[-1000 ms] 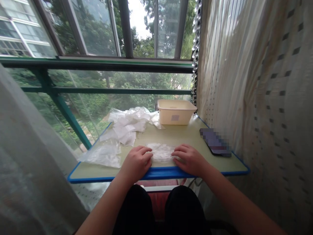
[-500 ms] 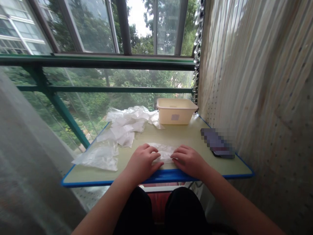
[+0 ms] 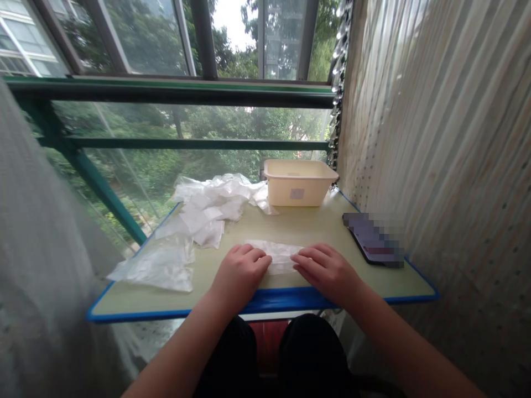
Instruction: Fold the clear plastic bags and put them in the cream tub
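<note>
The left hand and right hand lie flat on a bag on the table, gripping nothing. A tub stands behind.

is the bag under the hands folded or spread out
Folded, it seems: the bag lies as a narrow band on the table, left hand and right hand pressing its ends.

No writing can be read here. The cream tub at the far end of the surface bears a small pale sticker, its print too small to read.
</note>
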The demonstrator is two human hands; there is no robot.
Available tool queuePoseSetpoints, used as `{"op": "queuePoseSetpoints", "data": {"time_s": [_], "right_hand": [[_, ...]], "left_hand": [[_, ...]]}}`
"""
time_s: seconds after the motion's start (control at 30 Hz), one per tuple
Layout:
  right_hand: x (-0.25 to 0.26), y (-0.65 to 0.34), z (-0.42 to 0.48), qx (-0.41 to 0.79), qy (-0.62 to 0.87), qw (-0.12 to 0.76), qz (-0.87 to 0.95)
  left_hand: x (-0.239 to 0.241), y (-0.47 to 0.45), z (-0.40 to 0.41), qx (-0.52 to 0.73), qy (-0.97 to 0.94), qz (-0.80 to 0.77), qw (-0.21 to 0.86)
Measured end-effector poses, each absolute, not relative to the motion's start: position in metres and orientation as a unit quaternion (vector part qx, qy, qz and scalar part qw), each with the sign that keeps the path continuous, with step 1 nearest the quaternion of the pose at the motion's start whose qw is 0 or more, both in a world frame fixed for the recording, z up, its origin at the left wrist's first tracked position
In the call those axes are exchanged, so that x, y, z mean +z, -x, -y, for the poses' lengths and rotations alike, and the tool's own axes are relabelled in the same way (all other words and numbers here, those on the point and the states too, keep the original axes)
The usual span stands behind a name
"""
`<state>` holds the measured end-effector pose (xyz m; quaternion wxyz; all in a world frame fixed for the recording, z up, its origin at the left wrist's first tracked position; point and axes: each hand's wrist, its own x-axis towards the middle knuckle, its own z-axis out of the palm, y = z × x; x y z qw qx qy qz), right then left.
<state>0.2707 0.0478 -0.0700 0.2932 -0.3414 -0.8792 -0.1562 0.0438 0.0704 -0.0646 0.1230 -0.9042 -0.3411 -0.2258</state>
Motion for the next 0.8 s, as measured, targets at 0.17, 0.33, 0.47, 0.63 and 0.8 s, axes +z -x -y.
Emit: {"op": "queuePoseSetpoints", "data": {"time_s": [0.17,0.33,0.47,0.63,0.8], "right_hand": [[-0.072,-0.268,-0.052,-0.128,0.371,0.270,0.879],[-0.069,-0.261,-0.057,-0.137,0.377,0.223,0.889],[-0.067,-0.257,-0.057,-0.171,0.386,0.206,0.883],[-0.064,-0.258,-0.053,-0.222,0.374,0.203,0.878],[-0.059,-0.267,-0.053,-0.255,0.350,0.195,0.880]], "left_hand": [[-0.069,-0.045,-0.069,-0.244,0.893,0.341,0.161],[-0.069,-0.047,-0.068,-0.241,0.893,0.342,0.167],[-0.069,-0.046,-0.066,-0.248,0.892,0.342,0.162],[-0.069,-0.043,-0.064,-0.249,0.893,0.339,0.159],[-0.067,-0.040,-0.061,-0.233,0.901,0.331,0.154]]}}
